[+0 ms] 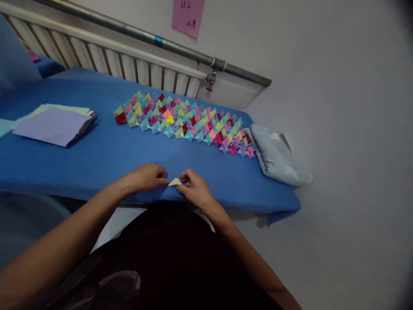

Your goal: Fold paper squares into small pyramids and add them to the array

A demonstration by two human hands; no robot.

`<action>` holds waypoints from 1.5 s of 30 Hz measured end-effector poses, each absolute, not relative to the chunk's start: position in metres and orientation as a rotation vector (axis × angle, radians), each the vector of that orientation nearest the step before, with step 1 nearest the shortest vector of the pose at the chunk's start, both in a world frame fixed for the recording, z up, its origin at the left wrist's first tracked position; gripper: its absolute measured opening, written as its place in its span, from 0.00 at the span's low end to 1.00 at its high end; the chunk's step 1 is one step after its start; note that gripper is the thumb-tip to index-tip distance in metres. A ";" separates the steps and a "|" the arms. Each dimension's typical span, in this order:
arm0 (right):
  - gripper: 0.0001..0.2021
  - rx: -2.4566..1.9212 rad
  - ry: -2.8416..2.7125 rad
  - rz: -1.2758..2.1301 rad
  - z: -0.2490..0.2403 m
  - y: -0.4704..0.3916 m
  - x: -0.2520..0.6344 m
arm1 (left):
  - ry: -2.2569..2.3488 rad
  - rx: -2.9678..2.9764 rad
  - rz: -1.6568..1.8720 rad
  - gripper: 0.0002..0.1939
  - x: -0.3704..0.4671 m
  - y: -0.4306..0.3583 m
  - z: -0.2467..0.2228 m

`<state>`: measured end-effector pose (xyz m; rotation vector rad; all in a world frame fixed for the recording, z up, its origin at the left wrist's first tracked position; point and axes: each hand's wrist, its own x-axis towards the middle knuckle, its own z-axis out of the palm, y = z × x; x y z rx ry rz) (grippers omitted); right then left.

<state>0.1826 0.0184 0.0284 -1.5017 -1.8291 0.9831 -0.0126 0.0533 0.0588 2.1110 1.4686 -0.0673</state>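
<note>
A small folded piece of pale yellow paper (175, 182) lies near the front edge of the blue-covered table (119, 159). My right hand (194, 186) pinches its right end between thumb and fingers. Just left of the paper is my left hand (151, 176), its fingers curled together at the paper's left tip; whether they grip it is too small to tell. Beyond my hands, rows of small folded paper pieces (180, 120) in many colours stretch across the table.
A stack of coloured paper sheets (53, 125) lies at the left. At the table's right end rests a folded light blue cloth (277, 157). A white radiator (129, 66) and a metal pipe (183, 51) run along the wall behind, below a pink note (188, 17).
</note>
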 end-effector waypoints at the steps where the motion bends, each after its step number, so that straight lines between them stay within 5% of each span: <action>1: 0.06 -1.495 -1.841 0.961 0.028 0.017 0.183 | 1.456 2.107 -0.037 0.13 -0.015 0.051 0.057; 11: 0.06 -1.445 -1.768 1.007 0.027 0.005 0.184 | 1.410 1.995 0.488 0.11 -0.005 0.024 0.033; 22: 0.01 -1.439 -1.704 1.020 0.027 0.003 0.185 | 1.351 2.119 0.555 0.10 0.002 0.020 0.026; 45: 0.08 -1.345 -1.983 0.677 0.022 0.007 0.186 | 1.300 1.969 0.795 0.09 0.001 0.020 0.018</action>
